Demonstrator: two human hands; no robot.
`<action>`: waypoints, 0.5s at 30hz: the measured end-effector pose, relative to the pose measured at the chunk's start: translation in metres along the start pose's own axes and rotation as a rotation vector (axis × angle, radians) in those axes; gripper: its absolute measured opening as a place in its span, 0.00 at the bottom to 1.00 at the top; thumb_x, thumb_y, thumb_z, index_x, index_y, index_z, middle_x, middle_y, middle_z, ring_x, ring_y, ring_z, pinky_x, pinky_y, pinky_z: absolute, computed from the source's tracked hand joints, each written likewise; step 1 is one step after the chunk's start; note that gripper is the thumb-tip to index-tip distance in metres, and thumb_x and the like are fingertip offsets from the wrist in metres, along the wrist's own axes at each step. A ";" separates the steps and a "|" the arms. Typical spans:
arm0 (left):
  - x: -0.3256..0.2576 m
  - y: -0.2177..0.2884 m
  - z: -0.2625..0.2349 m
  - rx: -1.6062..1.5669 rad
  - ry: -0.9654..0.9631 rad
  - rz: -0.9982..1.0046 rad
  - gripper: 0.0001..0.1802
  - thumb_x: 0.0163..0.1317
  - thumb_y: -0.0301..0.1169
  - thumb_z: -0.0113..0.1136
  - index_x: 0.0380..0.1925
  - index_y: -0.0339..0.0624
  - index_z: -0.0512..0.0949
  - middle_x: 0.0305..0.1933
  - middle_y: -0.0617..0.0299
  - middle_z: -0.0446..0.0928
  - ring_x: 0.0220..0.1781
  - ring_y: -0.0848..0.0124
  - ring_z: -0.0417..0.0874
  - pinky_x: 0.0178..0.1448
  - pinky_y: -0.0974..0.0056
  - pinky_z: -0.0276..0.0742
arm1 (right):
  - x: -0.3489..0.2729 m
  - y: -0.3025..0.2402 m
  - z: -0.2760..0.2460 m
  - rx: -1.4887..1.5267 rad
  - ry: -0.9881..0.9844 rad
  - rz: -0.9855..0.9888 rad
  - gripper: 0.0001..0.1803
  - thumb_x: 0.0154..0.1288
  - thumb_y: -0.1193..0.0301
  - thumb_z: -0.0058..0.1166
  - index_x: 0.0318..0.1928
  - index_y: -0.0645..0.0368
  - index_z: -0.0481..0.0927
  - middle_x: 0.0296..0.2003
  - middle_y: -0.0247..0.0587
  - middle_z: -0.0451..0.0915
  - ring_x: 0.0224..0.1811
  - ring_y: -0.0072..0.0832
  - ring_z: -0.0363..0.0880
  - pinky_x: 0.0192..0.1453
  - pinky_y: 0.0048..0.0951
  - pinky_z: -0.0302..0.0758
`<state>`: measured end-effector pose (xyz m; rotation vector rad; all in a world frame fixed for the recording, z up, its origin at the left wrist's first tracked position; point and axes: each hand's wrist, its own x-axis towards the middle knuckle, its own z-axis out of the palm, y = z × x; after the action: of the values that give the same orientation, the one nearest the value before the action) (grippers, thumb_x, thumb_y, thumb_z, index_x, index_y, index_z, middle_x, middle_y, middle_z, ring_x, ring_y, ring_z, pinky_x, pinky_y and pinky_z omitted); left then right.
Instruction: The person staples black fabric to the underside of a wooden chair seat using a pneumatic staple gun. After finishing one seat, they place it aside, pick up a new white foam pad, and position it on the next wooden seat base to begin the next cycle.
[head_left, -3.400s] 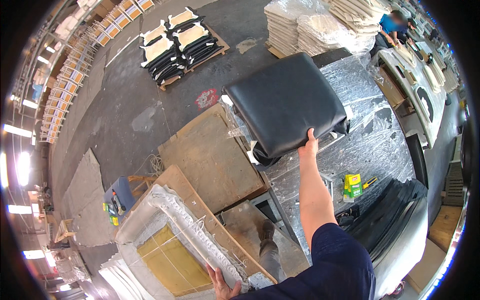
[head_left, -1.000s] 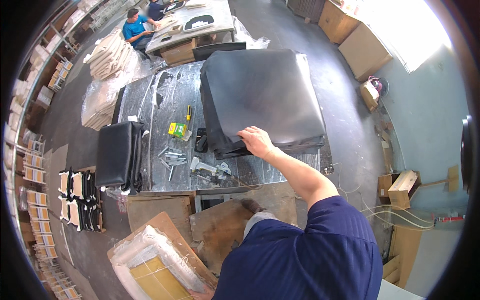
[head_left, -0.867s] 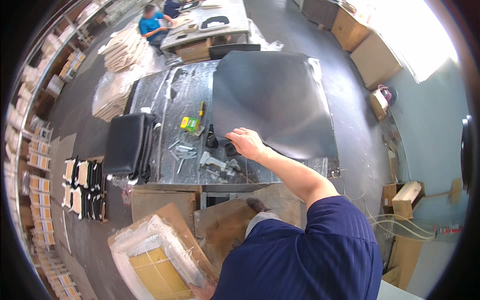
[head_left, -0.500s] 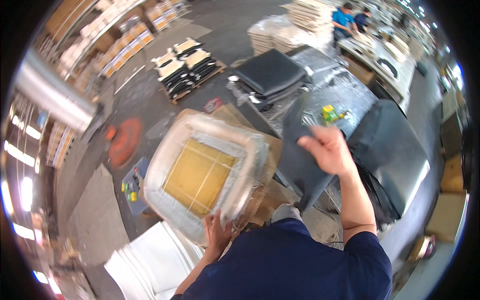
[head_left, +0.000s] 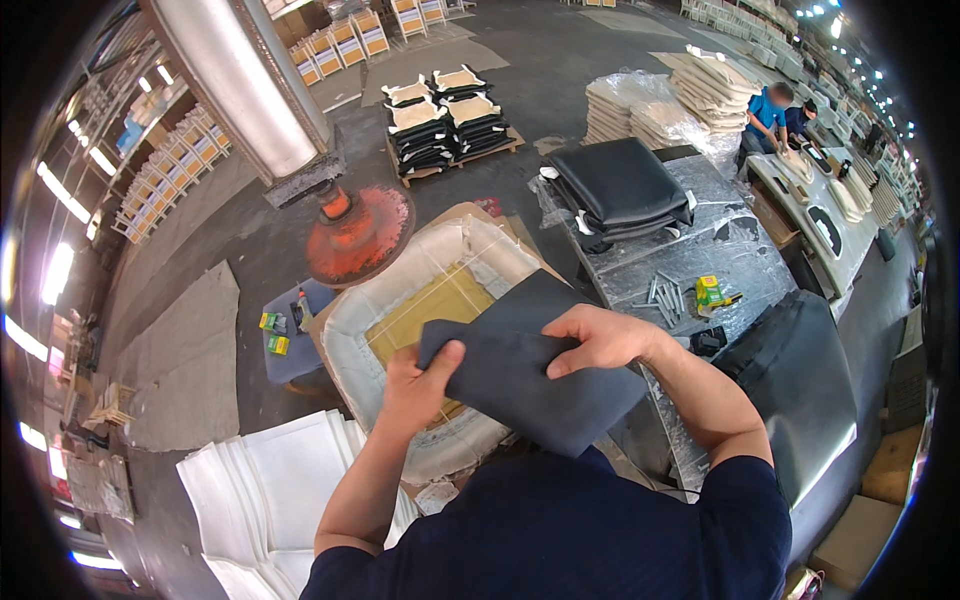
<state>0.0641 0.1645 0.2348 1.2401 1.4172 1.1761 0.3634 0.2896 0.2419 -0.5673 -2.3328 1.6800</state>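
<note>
Sheet: dark folded sheet (head_left: 530,375), held in the air in front of the chest, above the near edge of the cushion (head_left: 420,340).
Long axis: from lower left to upper right, tilted across the view.
Left hand (head_left: 420,385): clamped on the sheet's left end, thumb on top, fingers hidden underneath.
Right hand (head_left: 600,340): clamped on the upper fold near the middle, fingers curled over the edge.
Nearer hand: both in contact; the right sits closer to the table (head_left: 740,250).
Cushion: white-rimmed, yellow centre, directly below and ahead of the sheet, left of the table.
</note>
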 end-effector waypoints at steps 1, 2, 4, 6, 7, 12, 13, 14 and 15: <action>-0.001 -0.011 -0.004 -0.081 0.038 0.009 0.16 0.82 0.37 0.69 0.52 0.31 0.89 0.47 0.65 0.91 0.47 0.78 0.86 0.54 0.66 0.83 | -0.005 0.012 -0.005 0.041 -0.001 0.074 0.13 0.75 0.67 0.74 0.47 0.66 0.87 0.36 0.28 0.87 0.39 0.14 0.79 0.44 0.27 0.77; -0.002 -0.019 -0.007 -0.161 0.080 0.012 0.16 0.83 0.37 0.68 0.51 0.32 0.89 0.47 0.66 0.90 0.47 0.78 0.86 0.54 0.66 0.83 | -0.008 0.017 -0.008 0.086 -0.006 0.146 0.13 0.75 0.67 0.74 0.47 0.66 0.87 0.35 0.27 0.86 0.39 0.13 0.78 0.44 0.25 0.77; -0.003 -0.032 -0.013 -0.260 0.145 0.021 0.15 0.83 0.37 0.68 0.51 0.33 0.89 0.47 0.67 0.90 0.47 0.79 0.86 0.54 0.67 0.82 | -0.013 0.026 -0.015 0.127 0.025 0.161 0.13 0.75 0.68 0.73 0.47 0.67 0.89 0.34 0.28 0.88 0.39 0.13 0.80 0.44 0.25 0.77; -0.004 -0.041 -0.020 -0.306 0.190 0.027 0.14 0.83 0.37 0.67 0.52 0.35 0.89 0.47 0.68 0.90 0.48 0.78 0.86 0.56 0.67 0.82 | -0.014 0.020 -0.017 0.171 0.045 0.139 0.13 0.76 0.68 0.73 0.48 0.67 0.90 0.35 0.29 0.88 0.38 0.14 0.79 0.42 0.26 0.76; -0.006 -0.044 -0.030 -0.260 0.200 -0.019 0.15 0.83 0.38 0.68 0.52 0.36 0.89 0.48 0.67 0.90 0.48 0.77 0.87 0.57 0.67 0.82 | -0.013 0.025 -0.023 0.068 -0.007 0.135 0.15 0.76 0.67 0.73 0.52 0.67 0.90 0.36 0.30 0.89 0.38 0.14 0.79 0.42 0.27 0.76; -0.022 -0.042 -0.059 -0.466 0.304 0.048 0.13 0.84 0.36 0.66 0.54 0.36 0.86 0.50 0.64 0.89 0.49 0.73 0.89 0.58 0.63 0.84 | -0.022 0.014 -0.023 -0.259 -0.010 0.175 0.14 0.73 0.65 0.74 0.51 0.62 0.90 0.35 0.40 0.89 0.37 0.24 0.84 0.45 0.34 0.79; -0.035 -0.049 -0.071 -0.492 0.325 0.056 0.14 0.84 0.36 0.65 0.56 0.35 0.85 0.52 0.61 0.89 0.50 0.70 0.90 0.60 0.61 0.85 | -0.028 0.014 -0.020 -0.307 -0.010 0.171 0.14 0.72 0.65 0.74 0.50 0.61 0.90 0.34 0.43 0.89 0.37 0.28 0.85 0.46 0.36 0.79; -0.046 -0.055 -0.083 -0.522 0.342 0.070 0.15 0.84 0.35 0.65 0.58 0.34 0.84 0.54 0.58 0.89 0.52 0.68 0.91 0.62 0.58 0.86 | -0.038 0.017 -0.017 -0.441 -0.019 0.214 0.14 0.70 0.65 0.75 0.48 0.61 0.90 0.35 0.47 0.89 0.38 0.36 0.87 0.46 0.39 0.80; -0.061 -0.062 -0.098 -0.494 0.374 0.085 0.16 0.81 0.38 0.68 0.56 0.34 0.84 0.52 0.58 0.89 0.50 0.66 0.91 0.61 0.57 0.86 | -0.050 0.022 -0.013 -0.574 -0.027 0.254 0.14 0.69 0.64 0.75 0.46 0.60 0.90 0.36 0.51 0.88 0.39 0.45 0.88 0.47 0.41 0.80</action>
<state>-0.0350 0.0911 0.1907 0.7645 1.2272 1.7575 0.4173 0.2857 0.2277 -0.9782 -2.8651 1.0752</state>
